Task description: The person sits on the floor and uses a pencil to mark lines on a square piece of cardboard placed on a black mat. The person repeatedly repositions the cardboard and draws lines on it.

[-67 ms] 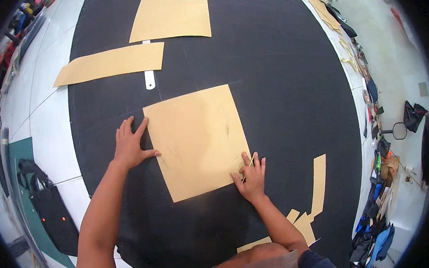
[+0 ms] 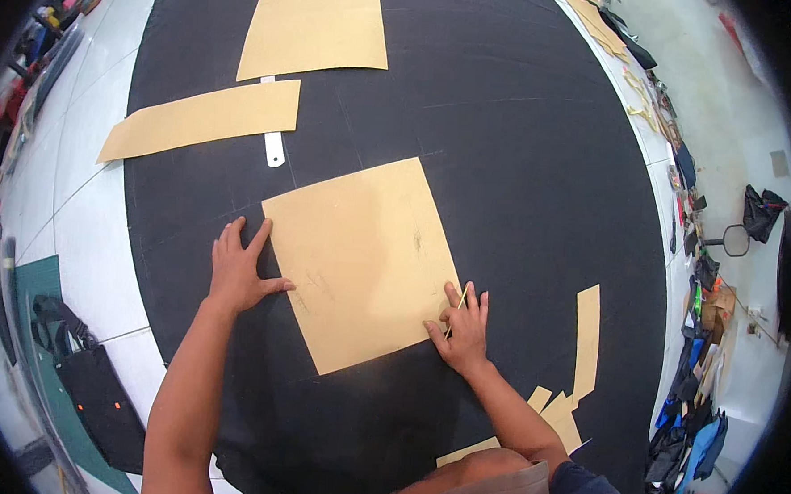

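A tan cardboard sheet [image 2: 359, 254], nearly square with a few dark smudges, lies flat on a large black cloth [image 2: 541, 192]. My left hand [image 2: 240, 267] rests at its left edge, thumb and fingers spread, thumb and index fingertips touching the border. At the lower right corner, my right hand [image 2: 463, 327] has its fingertips on the sheet. A thin yellow pencil-like stick [image 2: 457, 309] is held between the right fingers; its tip is too small to make out. Faint pale lines run over the cloth around the sheet.
Beyond are a tan strip [image 2: 205, 119], another tan sheet [image 2: 317, 28] and a metal ruler [image 2: 274, 149] partly under them. Cardboard offcuts [image 2: 562, 421] lie by my right forearm, a narrow strip [image 2: 587, 339] farther right. A black bag [image 2: 99, 401] sits on a green mat [image 2: 40, 282] at left.
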A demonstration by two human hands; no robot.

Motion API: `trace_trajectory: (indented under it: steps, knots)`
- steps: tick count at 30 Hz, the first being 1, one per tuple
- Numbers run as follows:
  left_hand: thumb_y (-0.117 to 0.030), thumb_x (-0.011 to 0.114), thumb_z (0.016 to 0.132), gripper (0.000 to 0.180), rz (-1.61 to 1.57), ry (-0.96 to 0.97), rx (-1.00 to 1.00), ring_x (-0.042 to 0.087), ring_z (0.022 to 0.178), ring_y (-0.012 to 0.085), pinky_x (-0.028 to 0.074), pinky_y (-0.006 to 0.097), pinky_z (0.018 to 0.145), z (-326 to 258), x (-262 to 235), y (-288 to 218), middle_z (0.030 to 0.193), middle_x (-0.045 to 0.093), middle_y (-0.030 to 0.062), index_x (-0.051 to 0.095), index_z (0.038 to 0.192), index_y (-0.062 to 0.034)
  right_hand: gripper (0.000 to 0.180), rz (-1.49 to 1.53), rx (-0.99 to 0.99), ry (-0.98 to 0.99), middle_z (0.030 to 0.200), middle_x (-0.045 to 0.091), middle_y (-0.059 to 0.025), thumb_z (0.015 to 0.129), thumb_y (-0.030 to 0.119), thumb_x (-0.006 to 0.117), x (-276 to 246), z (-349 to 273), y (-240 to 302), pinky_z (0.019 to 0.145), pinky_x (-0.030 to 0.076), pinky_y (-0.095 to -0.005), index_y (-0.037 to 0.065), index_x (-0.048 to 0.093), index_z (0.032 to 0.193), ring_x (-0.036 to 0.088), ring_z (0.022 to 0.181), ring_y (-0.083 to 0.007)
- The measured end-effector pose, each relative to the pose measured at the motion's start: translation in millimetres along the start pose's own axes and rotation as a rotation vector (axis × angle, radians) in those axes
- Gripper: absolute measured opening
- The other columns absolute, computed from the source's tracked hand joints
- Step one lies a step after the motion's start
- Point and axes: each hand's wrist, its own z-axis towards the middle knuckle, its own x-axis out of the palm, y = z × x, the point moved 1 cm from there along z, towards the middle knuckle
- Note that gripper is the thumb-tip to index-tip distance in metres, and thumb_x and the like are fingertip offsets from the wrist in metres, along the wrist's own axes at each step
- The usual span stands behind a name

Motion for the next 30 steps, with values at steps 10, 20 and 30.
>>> trace_trajectory:
  steps: [10, 20, 30]
  knots:
    - [-0.058, 0.094, 0.064, 0.121, 0.005, -0.005, 0.004, 0.019, 0.157, 0.0450, 0.018, 0.060, 0.126, 7.8, -3.3, -1.7, 0.166, 0.025, 0.0261, 0.035, 0.164, -0.0234, 0.036, 0.006, -0.023, -0.061, 0.161, 0.046, -0.0175, 0.095, 0.040, 0.072, 6.9, 5.4, -8.3, 0.123, 0.012, -0.0699, 0.006, 0.064, 0.089, 0.030, 0.151, -0.0523]
    - [-0.057, 0.094, 0.064, 0.118, -0.006, -0.065, 0.036, 0.022, 0.154, 0.0482, 0.020, 0.061, 0.125, 6.3, 0.5, 5.1, 0.165, 0.028, 0.0270, 0.038, 0.162, -0.0227, 0.038, -0.022, 0.006, 0.000, 0.159, 0.047, -0.0211, 0.094, 0.041, 0.072, 1.8, 12.3, -3.8, 0.124, 0.009, -0.0668, 0.003, 0.065, 0.091, 0.029, 0.151, -0.0531]
    - [-0.065, 0.091, 0.064, 0.120, 0.019, -0.093, 0.013, 0.018, 0.158, 0.0430, 0.017, 0.061, 0.127, 9.9, 15.5, 9.5, 0.167, 0.027, 0.0218, 0.034, 0.164, -0.0300, 0.036, -0.098, -0.039, -0.035, 0.161, 0.044, -0.0225, 0.098, 0.039, 0.069, 6.3, 14.0, -8.2, 0.125, 0.009, -0.0654, 0.005, 0.057, 0.098, 0.027, 0.153, -0.0508]
